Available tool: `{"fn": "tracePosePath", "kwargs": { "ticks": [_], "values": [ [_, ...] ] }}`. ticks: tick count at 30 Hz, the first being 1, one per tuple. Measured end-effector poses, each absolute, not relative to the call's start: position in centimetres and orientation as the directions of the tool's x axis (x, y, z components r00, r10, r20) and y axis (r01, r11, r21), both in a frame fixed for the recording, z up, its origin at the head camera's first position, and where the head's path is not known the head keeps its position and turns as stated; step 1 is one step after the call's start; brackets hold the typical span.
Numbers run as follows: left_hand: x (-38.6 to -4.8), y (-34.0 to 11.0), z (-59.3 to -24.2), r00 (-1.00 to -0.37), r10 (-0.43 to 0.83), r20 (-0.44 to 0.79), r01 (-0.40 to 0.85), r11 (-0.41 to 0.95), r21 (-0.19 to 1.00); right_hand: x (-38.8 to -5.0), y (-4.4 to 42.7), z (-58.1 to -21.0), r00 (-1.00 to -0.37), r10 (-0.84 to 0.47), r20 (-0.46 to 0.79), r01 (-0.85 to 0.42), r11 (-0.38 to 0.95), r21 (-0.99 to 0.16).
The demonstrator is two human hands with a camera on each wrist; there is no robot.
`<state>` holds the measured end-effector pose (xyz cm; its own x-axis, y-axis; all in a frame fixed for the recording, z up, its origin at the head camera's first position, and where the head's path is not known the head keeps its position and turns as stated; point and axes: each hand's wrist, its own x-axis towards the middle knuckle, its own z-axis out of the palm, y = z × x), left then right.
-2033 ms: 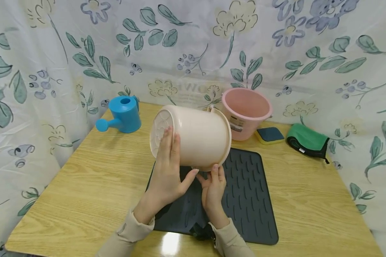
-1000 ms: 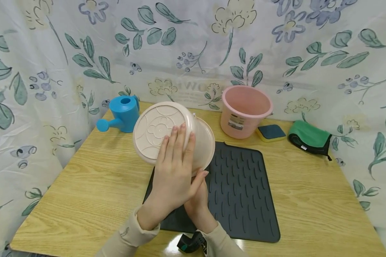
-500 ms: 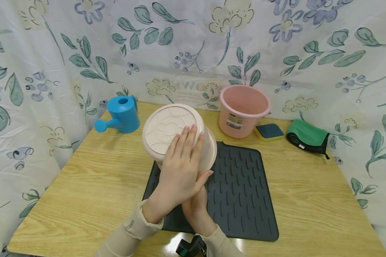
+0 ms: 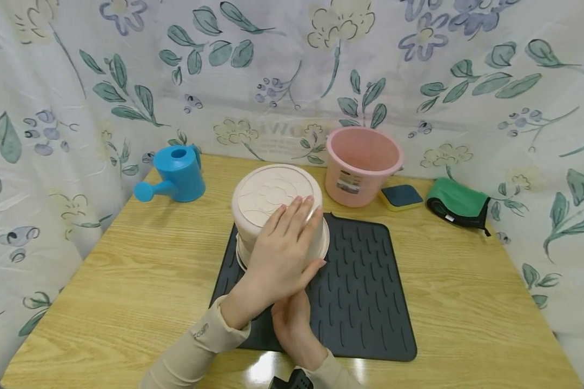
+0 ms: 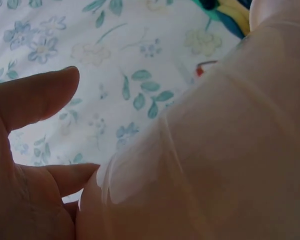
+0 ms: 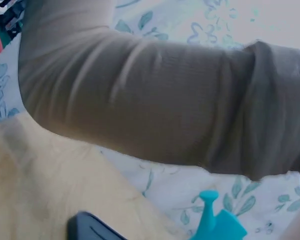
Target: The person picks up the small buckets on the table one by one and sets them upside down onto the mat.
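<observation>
Floral curtain (image 4: 253, 97) behind wood-grain tabletop (image 4: 126, 302); dark ridged drying mat (image 4: 360, 292) toward middle of near edge. Cream bucket (image 4: 263, 200) upside down over mat's far-left corner, slightly tilted. Pink bucket (image 4: 367, 183) upright at far edge, right of middle. Blue watering can (image 4: 179, 175) by far-left corner. Left hand (image 4: 284, 256) laid over cream bucket's base, fingers straight, not gripping. Right hand (image 4: 292, 319) below it, near side, fingers hidden, can't tell if grasping. Green cloth (image 4: 457, 202) near far-right corner, sponge (image 4: 402, 197) between it and pink bucket
</observation>
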<state>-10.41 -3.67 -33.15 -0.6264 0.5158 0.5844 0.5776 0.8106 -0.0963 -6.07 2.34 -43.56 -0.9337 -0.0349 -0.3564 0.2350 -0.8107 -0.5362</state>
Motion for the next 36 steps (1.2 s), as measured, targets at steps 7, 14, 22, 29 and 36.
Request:
{"fn": "tracePosePath", "kwargs": {
  "ticks": [7,14,22,29,36],
  "values": [
    [-11.3,-3.9,-34.0,-0.609,0.596,0.524,0.642,0.758,-0.115,-4.5,1.1,-44.1,-0.885,-0.227,-0.407,0.435,-0.715,-0.547],
    [-11.6,-5.5,-34.3,-0.651,0.573,0.499,0.640,0.767,-0.046,-4.3,0.5,-44.4,-0.869,-0.311,-0.385,0.489,-0.654,-0.577],
    [-12.0,-6.7,-34.2,-0.649,0.568,0.505,0.657,0.754,-0.003,-4.9,0.5,-44.4,-0.824,-0.391,-0.410,0.566,-0.586,-0.580],
    [-12.7,-7.4,-34.6,-0.651,0.561,0.512,0.669,0.743,0.036,-5.5,1.9,-44.6,-0.777,-0.516,-0.359,0.621,-0.539,-0.569],
    [-12.5,-7.7,-34.7,-0.633,0.553,0.541,0.674,0.738,0.035,-5.6,2.3,-44.3,-0.738,-0.578,-0.348,0.656,-0.493,-0.572]
  ]
}}
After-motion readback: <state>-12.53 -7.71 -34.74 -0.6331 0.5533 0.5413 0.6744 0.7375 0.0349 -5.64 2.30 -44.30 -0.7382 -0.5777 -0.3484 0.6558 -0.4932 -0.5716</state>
